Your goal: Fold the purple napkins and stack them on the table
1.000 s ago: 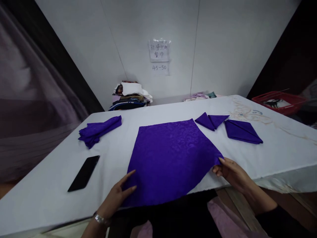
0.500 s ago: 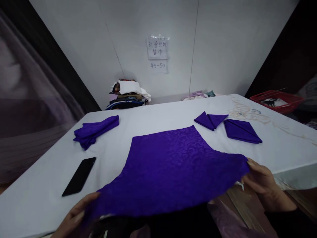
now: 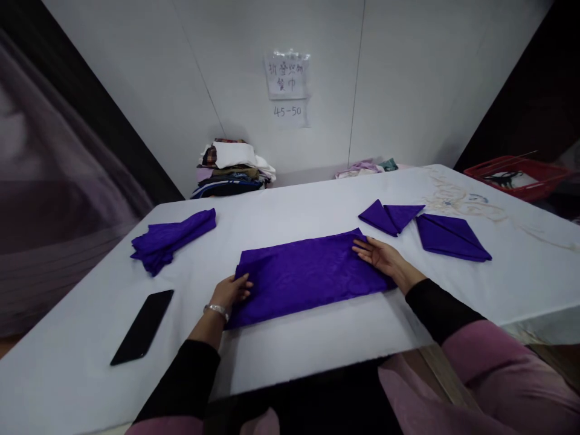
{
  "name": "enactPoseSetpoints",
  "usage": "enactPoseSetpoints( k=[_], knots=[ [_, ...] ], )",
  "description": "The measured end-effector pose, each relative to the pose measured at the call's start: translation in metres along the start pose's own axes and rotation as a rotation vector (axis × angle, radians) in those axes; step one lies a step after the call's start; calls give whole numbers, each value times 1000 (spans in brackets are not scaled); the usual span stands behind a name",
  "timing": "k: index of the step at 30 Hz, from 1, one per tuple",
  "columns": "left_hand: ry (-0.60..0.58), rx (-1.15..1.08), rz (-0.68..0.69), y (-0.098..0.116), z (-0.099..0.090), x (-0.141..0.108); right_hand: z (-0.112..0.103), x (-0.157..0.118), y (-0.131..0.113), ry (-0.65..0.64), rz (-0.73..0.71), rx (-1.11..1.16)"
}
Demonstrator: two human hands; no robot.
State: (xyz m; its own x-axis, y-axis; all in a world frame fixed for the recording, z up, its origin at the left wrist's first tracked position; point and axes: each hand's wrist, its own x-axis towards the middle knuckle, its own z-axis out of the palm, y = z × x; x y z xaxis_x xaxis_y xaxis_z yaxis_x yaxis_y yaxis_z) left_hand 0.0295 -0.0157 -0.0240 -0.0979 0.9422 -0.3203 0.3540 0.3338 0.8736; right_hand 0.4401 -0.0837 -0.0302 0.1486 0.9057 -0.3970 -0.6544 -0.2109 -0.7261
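Note:
A purple patterned cloth napkin (image 3: 303, 272) lies on the white table, doubled over into a wide band with its fold toward me. Its upper layer stops slightly short of the far edge of the layer beneath. My left hand (image 3: 230, 292), with a bracelet at the wrist, is closed on the upper layer's left far corner. At the opposite corner, my right hand (image 3: 379, 256) grips the same layer with bent fingers, some a little spread. Two folded purple napkins, one with two points (image 3: 392, 217) and one flat (image 3: 452, 237), rest right of it.
A bunched purple cloth (image 3: 174, 238) lies at the left, with a black phone (image 3: 142, 326) nearer me. Piled clothes (image 3: 235, 169) and some pinkish fabric (image 3: 362, 169) sit by the wall under a paper sign (image 3: 287, 78). A red basket (image 3: 512, 175) stands beyond the table's right corner.
Both hands have moved forward and inward from the near table edge, carrying the napkin's near side over toward its far edge. The spread napkin is now doubled.

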Motion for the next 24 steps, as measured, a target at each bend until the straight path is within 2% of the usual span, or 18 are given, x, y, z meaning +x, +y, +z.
enactPoseSetpoints(
  k=[3,6,9,11,16,20,24],
  knots=[
    [13,249,-10,1,-4,16,0,11,4,-1,33,-14],
    [50,606,72,11,-15,26,-4,19,3,13,42,-15],
    [127,822,125,22,-20,36,-7,29,1,21,47,-8],
    [166,892,118,26,-17,43,-7,36,0,31,50,-5],
    [141,924,136,18,0,62,-5,49,1,68,78,-15],
    [253,993,186,9,7,71,-5,53,1,100,89,-22],
    [289,1021,205,5,8,74,-2,52,1,124,70,-44]
  ],
)
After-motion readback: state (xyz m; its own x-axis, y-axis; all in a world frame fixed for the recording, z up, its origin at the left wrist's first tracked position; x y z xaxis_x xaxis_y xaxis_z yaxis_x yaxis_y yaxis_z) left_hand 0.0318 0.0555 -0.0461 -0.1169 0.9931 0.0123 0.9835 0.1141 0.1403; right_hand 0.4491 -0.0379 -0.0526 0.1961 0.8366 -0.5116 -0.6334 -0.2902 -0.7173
